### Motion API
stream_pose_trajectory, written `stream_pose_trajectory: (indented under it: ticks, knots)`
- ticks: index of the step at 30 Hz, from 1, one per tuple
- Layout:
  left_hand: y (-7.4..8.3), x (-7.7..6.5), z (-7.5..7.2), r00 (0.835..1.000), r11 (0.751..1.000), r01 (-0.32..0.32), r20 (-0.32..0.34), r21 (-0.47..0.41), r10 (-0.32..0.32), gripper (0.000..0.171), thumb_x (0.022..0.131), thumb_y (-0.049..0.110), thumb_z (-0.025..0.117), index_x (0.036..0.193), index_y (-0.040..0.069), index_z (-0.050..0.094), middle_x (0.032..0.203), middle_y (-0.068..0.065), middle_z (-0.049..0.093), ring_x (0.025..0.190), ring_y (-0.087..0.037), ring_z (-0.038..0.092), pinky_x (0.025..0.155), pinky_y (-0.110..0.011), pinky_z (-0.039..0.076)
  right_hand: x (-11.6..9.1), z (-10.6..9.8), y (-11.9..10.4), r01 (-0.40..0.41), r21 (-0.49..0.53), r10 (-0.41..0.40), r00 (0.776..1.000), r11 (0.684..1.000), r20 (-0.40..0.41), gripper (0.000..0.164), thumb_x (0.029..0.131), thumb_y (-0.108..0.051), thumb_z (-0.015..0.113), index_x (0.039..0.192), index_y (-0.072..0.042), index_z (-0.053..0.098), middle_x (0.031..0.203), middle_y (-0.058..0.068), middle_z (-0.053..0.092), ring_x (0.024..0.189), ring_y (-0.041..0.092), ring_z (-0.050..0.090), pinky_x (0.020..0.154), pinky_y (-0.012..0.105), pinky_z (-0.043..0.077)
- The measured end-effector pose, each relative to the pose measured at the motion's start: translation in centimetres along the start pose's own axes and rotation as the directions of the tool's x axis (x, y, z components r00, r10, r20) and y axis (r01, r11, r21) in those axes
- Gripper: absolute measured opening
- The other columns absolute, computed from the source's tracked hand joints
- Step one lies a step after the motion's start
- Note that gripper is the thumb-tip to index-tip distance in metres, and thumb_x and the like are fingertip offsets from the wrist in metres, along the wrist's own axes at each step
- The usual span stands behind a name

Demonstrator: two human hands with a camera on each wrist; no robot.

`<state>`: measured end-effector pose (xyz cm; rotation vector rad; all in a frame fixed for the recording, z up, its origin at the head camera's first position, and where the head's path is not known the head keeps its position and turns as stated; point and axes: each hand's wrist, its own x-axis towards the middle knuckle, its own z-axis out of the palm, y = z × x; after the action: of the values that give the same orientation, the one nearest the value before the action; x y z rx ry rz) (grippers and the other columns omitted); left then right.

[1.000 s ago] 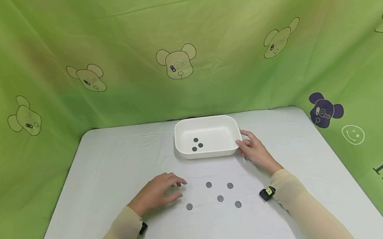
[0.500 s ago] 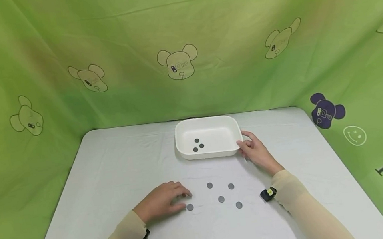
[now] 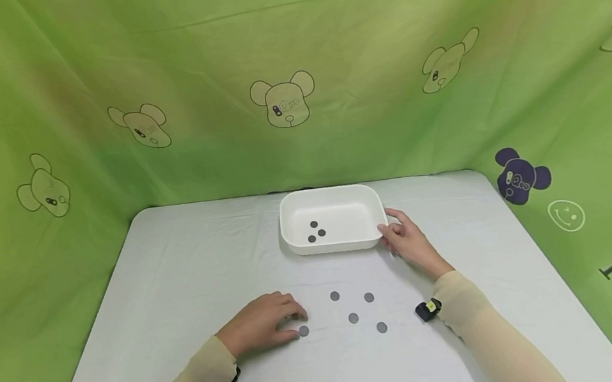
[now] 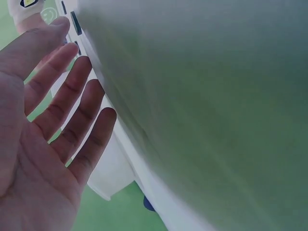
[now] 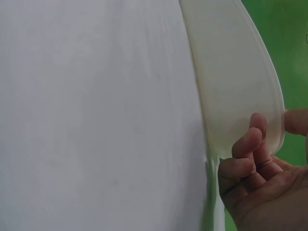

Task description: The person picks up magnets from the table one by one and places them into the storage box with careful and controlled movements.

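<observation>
My left hand [image 3: 262, 322] is low over the table at the left, its fingers relaxed and spread from the thumb. Its thumb tip is right at a small grey coin-like disc [image 3: 304, 331]; the fingertips hang just beyond. In the left wrist view the palm and fingers [image 4: 89, 115] hold nothing. With my right hand [image 3: 408, 242] I hold the right front corner of a white rectangular dish [image 3: 336, 247], thumb at the rim. In the right wrist view, curled fingers [image 5: 248, 144] lie against the dish's outer wall [image 5: 231, 72]. Inside the dish lie three dark discs [image 3: 321, 233].
Several more grey discs [image 3: 354, 318] lie loose on the white tabletop [image 3: 331, 381], between the two hands. A green cloth [image 3: 210, 165] with bear-head prints surrounds the table at the back and sides. Each wrist carries a black strap [image 3: 429, 309].
My left hand has moved down and slightly right, its thumb and fingers closing toward the nearest disc. The right hand and the dish have stayed in place.
</observation>
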<state>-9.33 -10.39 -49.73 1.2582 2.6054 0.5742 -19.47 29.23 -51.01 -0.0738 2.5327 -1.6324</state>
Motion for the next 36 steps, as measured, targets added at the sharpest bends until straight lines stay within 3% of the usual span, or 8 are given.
stream_pose_trajectory:
  ticks: [6,15,28,36]
  knots:
    - [0.5,0.3,0.0,1.000,1.000,-0.026,0.002,0.017,0.026,0.021,0.097,0.029,0.083,0.116,0.025,0.076,0.113,0.014,0.069,0.103,-0.007,0.062,0.096,-0.028,0.051,-0.1,-0.1,-0.1,0.000,-0.003,0.000,1.000,1.000,0.004,0.069,0.112,-0.037,0.060,0.166,-0.005,0.031,0.092,0.015,0.070,0.072,0.013,0.059,0.064,0.024,0.048]
    - [1.1,0.5,-0.2,1.000,0.999,-0.016,0.016,0.050,0.016,0.017,0.095,0.028,0.085,0.110,0.025,0.076,0.110,0.013,0.068,0.099,-0.007,0.062,0.094,-0.027,0.050,-0.1,0.0,-0.1,0.003,-0.006,-0.003,1.000,1.000,0.003,0.067,0.112,-0.036,0.060,0.165,-0.005,0.032,0.092,0.015,0.070,0.071,0.013,0.059,0.063,0.024,0.048]
    - [1.2,0.7,0.1,0.999,0.999,-0.024,0.045,0.045,0.022,0.015,0.097,0.025,0.083,0.108,0.026,0.072,0.105,0.013,0.065,0.091,-0.005,0.056,0.088,-0.025,0.050,-0.2,-0.1,-0.2,-0.020,0.007,0.020,1.000,1.000,0.010,0.070,0.113,-0.035,0.059,0.168,-0.006,0.028,0.098,0.021,0.071,0.074,0.015,0.060,0.064,0.024,0.048]
    - [1.3,0.7,0.1,0.998,0.997,-0.039,0.058,0.069,0.035,0.016,0.097,0.022,0.082,0.105,0.027,0.068,0.096,0.015,0.061,0.085,-0.003,0.052,0.084,-0.022,0.048,0.0,0.0,-0.2,-0.011,0.000,0.011,1.000,1.000,0.007,0.070,0.113,-0.035,0.059,0.168,-0.006,0.028,0.094,0.017,0.071,0.072,0.012,0.059,0.063,0.024,0.048]
